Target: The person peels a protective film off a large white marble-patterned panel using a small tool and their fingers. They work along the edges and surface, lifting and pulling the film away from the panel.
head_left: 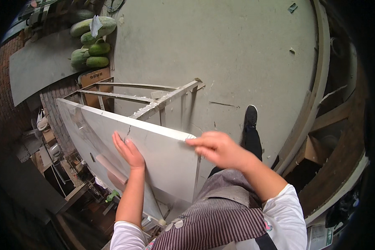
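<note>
A white board point(166, 166) with a thick pale top edge is tilted up on its side in front of me, and a crack runs down its face from the edge. My left hand point(130, 152) lies against this face, fingers stretched out and holding nothing. At the board's right corner is my right hand point(221, 148), slightly blurred. Its fingers are bent and drawn together, with the fingertips touching the corner by some thin marks on the edge. Whatever those fingers may hold is hidden. Behind the board stands a worn metal frame point(148, 111) with peeling white bits on its bars.
Several green melons point(96, 49) are piled at the far left beside a cardboard box point(95, 76). Wooden shelving point(321, 150) with a curved-looking rim lines the right. My shoe point(251, 116) rests on the concrete floor point(204, 46). Cluttered shelves point(54, 156) and brickwork fill the left.
</note>
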The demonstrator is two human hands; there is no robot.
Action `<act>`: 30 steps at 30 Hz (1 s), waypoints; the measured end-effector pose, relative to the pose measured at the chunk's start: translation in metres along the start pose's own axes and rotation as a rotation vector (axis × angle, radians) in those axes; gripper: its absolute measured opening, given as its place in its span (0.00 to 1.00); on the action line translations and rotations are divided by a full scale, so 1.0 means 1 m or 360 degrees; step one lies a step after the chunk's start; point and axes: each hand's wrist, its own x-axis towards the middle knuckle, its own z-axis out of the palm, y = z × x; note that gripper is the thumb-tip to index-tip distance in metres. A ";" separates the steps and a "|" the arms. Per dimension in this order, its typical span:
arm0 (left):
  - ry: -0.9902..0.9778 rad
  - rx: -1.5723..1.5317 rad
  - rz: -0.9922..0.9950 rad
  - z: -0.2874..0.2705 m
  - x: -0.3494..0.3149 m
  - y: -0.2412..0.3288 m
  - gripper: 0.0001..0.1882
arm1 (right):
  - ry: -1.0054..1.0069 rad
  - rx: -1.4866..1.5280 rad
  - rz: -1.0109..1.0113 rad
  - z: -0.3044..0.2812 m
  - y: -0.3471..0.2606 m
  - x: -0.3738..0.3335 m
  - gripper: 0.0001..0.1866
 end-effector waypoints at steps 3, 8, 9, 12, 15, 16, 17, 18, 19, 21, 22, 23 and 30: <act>-0.0015 0.0029 -0.0043 0.000 -0.001 0.000 0.28 | 0.0051 0.0088 0.0003 0.002 0.002 -0.012 0.18; -0.0006 0.0046 0.0010 -0.001 0.001 -0.002 0.28 | 0.0370 0.0119 0.0090 0.012 0.017 -0.011 0.16; -0.0012 0.0037 -0.0006 -0.001 0.001 -0.002 0.28 | 0.0340 0.0090 0.0073 0.014 0.020 -0.010 0.16; 0.0001 0.0032 0.0000 0.000 0.000 -0.003 0.28 | 0.0385 0.0013 0.0024 0.018 0.024 -0.010 0.16; 0.0004 0.0046 -0.0004 0.000 -0.001 -0.004 0.28 | 0.0451 0.0052 -0.0037 0.020 0.023 -0.012 0.15; 0.0006 0.0059 -0.0007 0.000 -0.001 -0.004 0.28 | 0.0445 0.0059 -0.0075 0.021 0.021 -0.013 0.15; 0.0009 0.0061 -0.0012 0.000 0.000 -0.004 0.28 | 0.0452 0.0071 -0.0088 0.023 0.019 -0.015 0.15; 0.0011 0.0053 -0.0015 0.000 0.000 -0.004 0.28 | 0.0458 0.0085 -0.0101 0.024 0.017 -0.016 0.15; 0.0007 0.0058 -0.0008 0.000 0.000 -0.004 0.28 | 0.0443 0.0083 -0.0086 0.025 0.014 -0.019 0.15; 0.0005 0.0022 0.0019 0.000 0.001 -0.005 0.28 | 0.0410 0.0075 -0.0083 0.025 0.012 -0.021 0.16; 0.0010 0.0039 0.0017 0.000 0.001 -0.005 0.28 | 0.0442 0.0071 -0.0092 0.025 0.012 -0.021 0.16; 0.0010 0.0043 0.0008 0.001 0.001 -0.005 0.28 | 0.0464 0.0073 -0.0111 0.024 0.013 -0.020 0.16; 0.0013 0.0058 0.0025 0.001 0.000 -0.010 0.28 | 0.0427 0.0007 0.0002 0.022 0.017 -0.015 0.16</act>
